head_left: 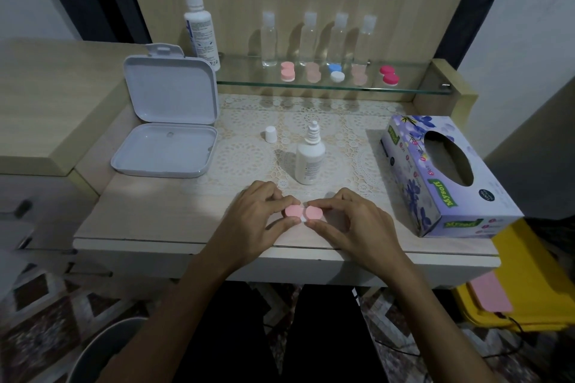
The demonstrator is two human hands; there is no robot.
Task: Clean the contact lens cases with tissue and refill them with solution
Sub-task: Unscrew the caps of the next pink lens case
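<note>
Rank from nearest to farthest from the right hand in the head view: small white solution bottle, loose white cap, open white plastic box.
From the right hand:
1. Small white solution bottle, just behind it.
2. Loose white cap, farther back-left.
3. Open white plastic box, far left.
</note>
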